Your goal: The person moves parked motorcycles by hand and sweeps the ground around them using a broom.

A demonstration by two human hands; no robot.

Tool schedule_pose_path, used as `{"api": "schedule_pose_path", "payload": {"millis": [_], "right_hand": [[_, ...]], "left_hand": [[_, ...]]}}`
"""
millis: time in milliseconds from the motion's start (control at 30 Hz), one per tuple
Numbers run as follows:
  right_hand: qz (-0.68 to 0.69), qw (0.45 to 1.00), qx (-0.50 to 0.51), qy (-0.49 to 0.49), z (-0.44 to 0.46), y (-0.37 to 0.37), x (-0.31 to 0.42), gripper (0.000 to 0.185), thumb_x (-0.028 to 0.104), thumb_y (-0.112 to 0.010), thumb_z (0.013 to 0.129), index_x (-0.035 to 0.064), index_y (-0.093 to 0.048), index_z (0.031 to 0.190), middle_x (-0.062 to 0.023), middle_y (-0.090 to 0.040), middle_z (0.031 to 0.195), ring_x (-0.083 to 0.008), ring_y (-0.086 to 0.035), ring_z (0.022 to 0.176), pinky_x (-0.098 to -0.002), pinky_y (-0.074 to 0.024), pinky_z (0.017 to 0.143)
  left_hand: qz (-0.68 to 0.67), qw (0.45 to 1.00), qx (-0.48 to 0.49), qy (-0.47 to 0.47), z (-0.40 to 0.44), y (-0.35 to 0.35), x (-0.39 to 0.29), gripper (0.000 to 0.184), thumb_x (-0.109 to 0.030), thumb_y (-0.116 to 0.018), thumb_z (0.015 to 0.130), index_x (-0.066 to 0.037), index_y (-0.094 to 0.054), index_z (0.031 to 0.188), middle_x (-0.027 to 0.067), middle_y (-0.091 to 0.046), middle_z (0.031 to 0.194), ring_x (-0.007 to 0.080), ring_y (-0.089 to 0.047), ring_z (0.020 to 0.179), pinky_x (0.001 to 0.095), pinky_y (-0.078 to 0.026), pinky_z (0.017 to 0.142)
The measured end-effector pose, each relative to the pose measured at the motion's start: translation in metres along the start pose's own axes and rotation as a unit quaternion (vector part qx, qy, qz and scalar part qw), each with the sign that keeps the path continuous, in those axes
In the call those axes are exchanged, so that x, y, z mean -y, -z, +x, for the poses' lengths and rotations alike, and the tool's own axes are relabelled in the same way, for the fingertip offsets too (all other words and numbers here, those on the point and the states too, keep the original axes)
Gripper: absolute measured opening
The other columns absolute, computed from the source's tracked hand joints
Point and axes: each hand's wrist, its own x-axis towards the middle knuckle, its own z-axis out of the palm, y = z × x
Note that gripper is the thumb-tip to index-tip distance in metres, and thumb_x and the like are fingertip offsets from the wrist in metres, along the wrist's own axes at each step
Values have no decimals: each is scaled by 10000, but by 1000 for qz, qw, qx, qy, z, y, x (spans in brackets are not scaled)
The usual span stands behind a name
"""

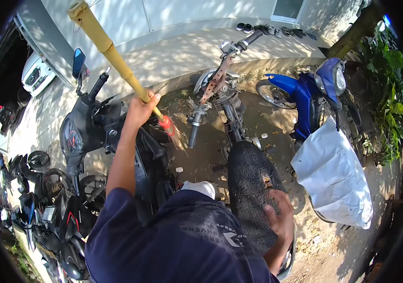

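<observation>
In the head view, the left hand (pixel 141 109) is wrapped around the broom (pixel 116 60), its handle rising above the grip, its red binding (pixel 164 125) just below. Right of that grip and nearer the body, the right hand (pixel 282 213), fingers loosely apart, is at the seat (pixel 252 165); contact is unclear. The black scooter (pixel 107 127) stands left of the grip.

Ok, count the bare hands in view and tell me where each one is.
2: the left hand is closed around the bamboo pole, and the right hand is at the worn black seat. No other hand shows.
</observation>
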Motion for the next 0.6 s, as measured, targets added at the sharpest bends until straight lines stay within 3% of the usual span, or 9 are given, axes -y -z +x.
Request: {"api": "schedule_pose_path", "payload": {"millis": [67,133,200,333,467,533,600], "right_hand": [[1,1000,-6,7,8,-4,-1,376,198,-681,861,-1,-605,1172,-186,-604,1184,-362,-599,1085,-406,-469,934],[11,999,-18,33,17,-4,5,377,205,-674,870,-11,-604,1171,-187,-606,1179,-350,-599,1084,-396,-463,938],[26,996,-42,80,33,2,16,373,209,-663,881,-24,-602,1166,-187,-608,1172,-337,-597,1080,-387,-455,943],[136,963,-155,172,89,15,43,437,329,-639,904,-6,-579,1179,-203,-575,1147,-347,-576,1038,-434,-446,936],[174,890,-161,390,188,24,75,616,482,-527,946,25,-444,1351,-207,-495,1271,-361,-514,1144,-500,-439,958],[147,885,-202,393,241,16,98,721,535,-515,933,52,-337,1437,-255,-413,1396,-442,-406,1304,-577,-360,1057],[153,869,-272,384,315,-6,134,823,586,-527,904,49,-275,1476,-334,-269,1487,-502,-279,1377,-633,-241,1113]], "left_hand": [[54,995,-60,-62,12,-13,-3,309,-299,-677,918,-58,-535,787,-18,-514,632,78,-457,526,258,-361,478],[128,983,-120,-59,15,-30,-32,316,-310,-686,908,-47,-543,805,-2,-505,632,100,-457,532,299,-381,507],[117,985,-99,-84,29,-43,-31,334,-333,-701,891,-44,-551,813,14,-495,612,113,-469,528,325,-394,522],[166,974,-81,-129,56,-77,-62,388,-455,-692,854,-70,-638,849,90,-614,620,260,-610,582,385,-447,552],[205,954,-76,-206,104,-103,-51,216,-305,-679,825,-105,-645,898,88,-642,717,316,-630,662,405,-478,597],[184,960,-59,-203,128,-108,-41,163,-249,-682,798,-132,-640,903,47,-662,834,297,-643,683,394,-489,586],[205,951,-70,-222,154,-120,-9,162,-240,-693,788,-137,-622,891,37,-642,797,283,-640,653,383,-487,555]]}}
